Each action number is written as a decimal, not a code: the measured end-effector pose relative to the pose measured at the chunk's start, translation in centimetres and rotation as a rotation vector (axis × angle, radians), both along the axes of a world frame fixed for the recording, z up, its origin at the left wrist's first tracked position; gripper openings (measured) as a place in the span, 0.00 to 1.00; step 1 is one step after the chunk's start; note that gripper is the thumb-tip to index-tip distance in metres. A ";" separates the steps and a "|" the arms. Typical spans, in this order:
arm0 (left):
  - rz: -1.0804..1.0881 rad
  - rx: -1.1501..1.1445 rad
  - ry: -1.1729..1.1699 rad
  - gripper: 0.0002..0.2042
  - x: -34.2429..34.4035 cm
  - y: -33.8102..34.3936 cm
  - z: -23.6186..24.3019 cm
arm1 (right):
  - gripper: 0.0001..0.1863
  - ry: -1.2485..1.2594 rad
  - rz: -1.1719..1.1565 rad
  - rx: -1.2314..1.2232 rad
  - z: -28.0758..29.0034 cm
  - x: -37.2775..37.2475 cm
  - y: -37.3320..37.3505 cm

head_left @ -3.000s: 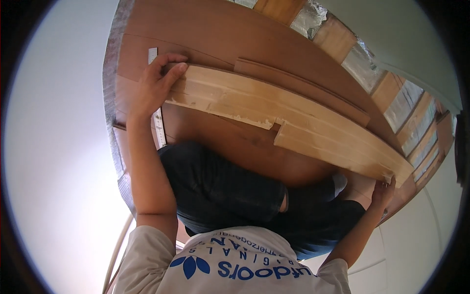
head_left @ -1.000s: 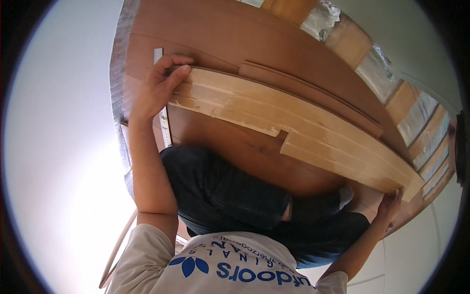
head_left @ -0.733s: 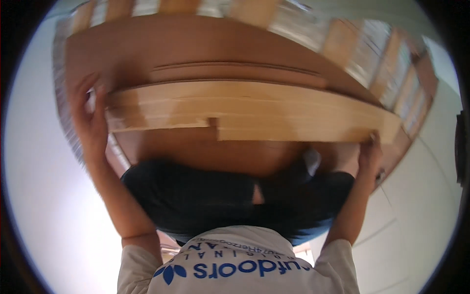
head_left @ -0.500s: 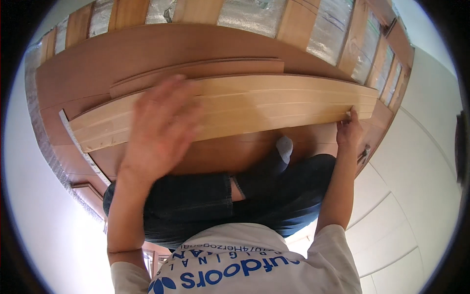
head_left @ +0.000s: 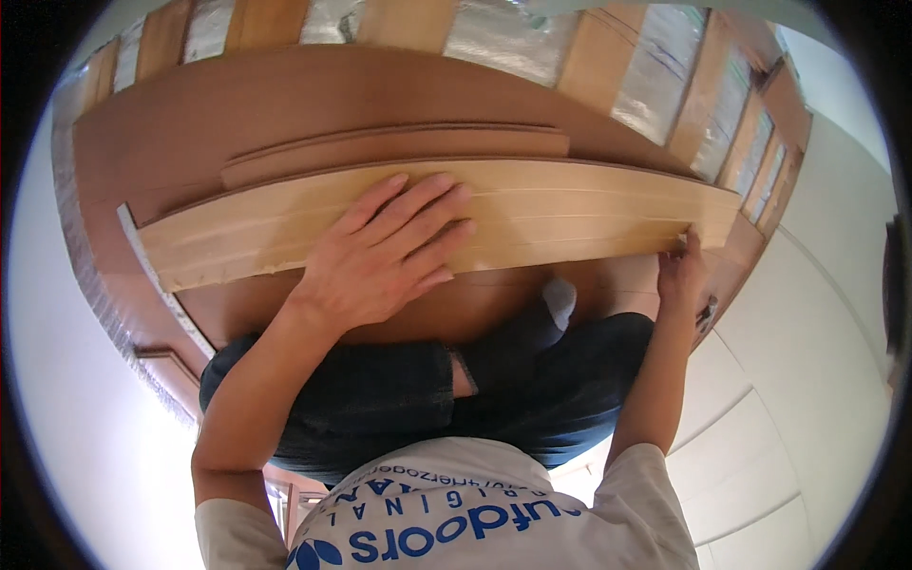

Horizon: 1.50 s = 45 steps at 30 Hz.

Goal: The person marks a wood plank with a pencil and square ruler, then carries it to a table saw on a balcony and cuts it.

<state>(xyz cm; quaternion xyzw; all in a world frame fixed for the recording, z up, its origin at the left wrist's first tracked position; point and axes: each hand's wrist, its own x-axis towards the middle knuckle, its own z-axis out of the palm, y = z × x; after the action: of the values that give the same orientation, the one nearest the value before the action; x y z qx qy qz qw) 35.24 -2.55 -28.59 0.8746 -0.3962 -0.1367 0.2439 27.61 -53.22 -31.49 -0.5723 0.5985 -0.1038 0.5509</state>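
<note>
A long, pale tan board (head_left: 570,204) with fine lines along its length lies crosswise before me, above a reddish-brown plank surface. My left hand (head_left: 385,256) rests on the board left of its middle, palm down and fingers spread. At the near edge by the right end, my right hand (head_left: 679,271) is closed, one finger reaching onto the board. A small whitish bit shows at its fingertips; I cannot make out what it is. Behind the tan board lies a shorter brown plank piece (head_left: 399,147).
A thin whitish strip (head_left: 163,280) lies by the board's left end. Wooden slats (head_left: 413,24) alternate with silvery sheeting (head_left: 513,38) along the far side. A small dark metallic object (head_left: 706,312) sits beyond my right wrist. My socked foot (head_left: 559,302) is close to the near edge.
My left hand has moved right and come down onto the board, where it was blurred above it before. My right hand stays at the right end.
</note>
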 end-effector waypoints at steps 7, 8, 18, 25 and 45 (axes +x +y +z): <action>-0.091 -0.014 0.016 0.35 0.5 -0.1 -0.1 | 0.20 -0.071 0.118 0.175 -2.3 -3.8 -8.1; -0.081 0.018 0.018 0.35 0.4 0.0 0.1 | 0.20 -0.046 0.080 0.193 -1.9 -3.6 -8.0; -0.045 0.022 -0.139 0.33 -0.3 0.7 -0.3 | 0.23 -0.054 -0.021 0.183 -0.4 -0.8 -3.9; 0.004 -0.032 -0.145 0.34 -0.5 0.6 -0.4 | 0.22 -0.042 0.019 0.191 -0.2 -1.4 -4.5; -0.050 -0.039 0.003 0.37 -0.3 0.0 -1.2 | 0.20 -0.090 0.208 0.241 -2.2 -4.8 -9.4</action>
<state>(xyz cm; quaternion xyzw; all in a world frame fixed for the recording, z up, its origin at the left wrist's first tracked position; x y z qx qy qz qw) 34.94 -2.57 -29.79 0.8593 -0.4203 -0.1361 0.2579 22.85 -62.63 -33.74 -0.5559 0.5188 0.0009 0.6495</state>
